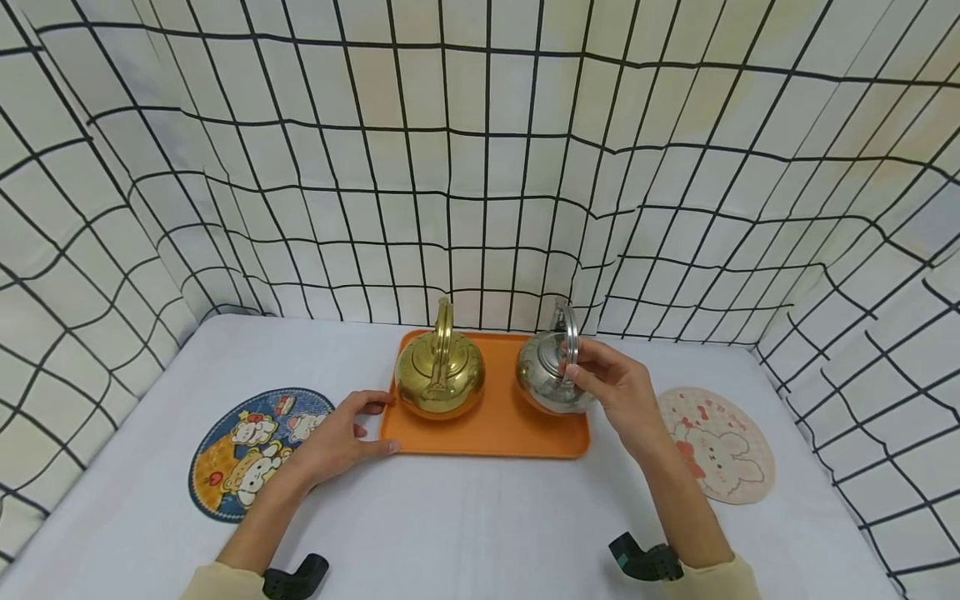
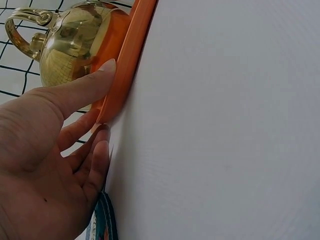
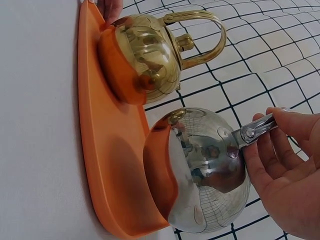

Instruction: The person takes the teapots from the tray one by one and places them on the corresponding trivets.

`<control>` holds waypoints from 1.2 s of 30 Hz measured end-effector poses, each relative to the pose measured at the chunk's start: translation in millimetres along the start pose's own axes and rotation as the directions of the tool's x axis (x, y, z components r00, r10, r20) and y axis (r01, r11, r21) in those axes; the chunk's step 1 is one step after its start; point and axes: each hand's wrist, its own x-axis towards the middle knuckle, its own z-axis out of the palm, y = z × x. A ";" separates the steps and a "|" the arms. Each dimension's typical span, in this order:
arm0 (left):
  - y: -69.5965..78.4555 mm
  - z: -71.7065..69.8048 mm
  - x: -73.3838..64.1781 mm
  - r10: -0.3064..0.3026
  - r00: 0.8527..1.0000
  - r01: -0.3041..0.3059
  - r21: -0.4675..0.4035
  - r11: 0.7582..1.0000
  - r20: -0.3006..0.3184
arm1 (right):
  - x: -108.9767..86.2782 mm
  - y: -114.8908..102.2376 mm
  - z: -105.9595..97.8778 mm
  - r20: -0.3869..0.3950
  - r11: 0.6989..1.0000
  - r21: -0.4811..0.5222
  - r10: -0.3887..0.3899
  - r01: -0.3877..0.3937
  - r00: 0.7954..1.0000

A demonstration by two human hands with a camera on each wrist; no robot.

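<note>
An orange tray (image 1: 480, 442) bears two round metal teapots. My left hand (image 1: 337, 446) holds the tray's left front corner, thumb on the rim and the other fingers along the side, as the left wrist view shows. Close to that hand stands the gold teapot (image 1: 438, 371), upright, its arched handle raised over the lid. At the tray's right end is the silver teapot (image 1: 543, 375). My right hand (image 1: 618, 392) grips its handle between thumb and fingers. In the right wrist view the silver teapot (image 3: 200, 170) overlaps the tray's end.
On the white tablecloth (image 1: 465, 533), a round blue mat with cartoon bears (image 1: 251, 458) lies left, partly under my left forearm. A round pink bunny mat (image 1: 723, 450) lies right. Black netting (image 1: 487, 158) over white cloth walls the back and sides.
</note>
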 end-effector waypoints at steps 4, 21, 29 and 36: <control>-0.3 0.6 0.5 -0.015 1.000 0.015 0.002 1.000 0.005 | -1.7 0.1 -1.8 -0.002 1.000 -0.001 -0.006 0.006 1.000; -0.2 0.4 1.0 -0.032 0.999 0.032 0.014 0.999 0.001 | -5.7 -2.2 -7.5 -0.010 1.000 -0.023 -0.012 0.012 1.000; 0.5 -1.6 1.1 -0.012 1.000 0.012 0.011 1.000 0.000 | -7.4 -2.0 -9.2 -0.016 0.999 -0.022 -0.024 0.024 1.000; -0.7 -0.8 -0.1 -0.037 0.999 0.037 0.008 0.999 0.003 | -9.7 -2.0 -11.0 -0.021 0.999 -0.030 -0.023 0.022 1.000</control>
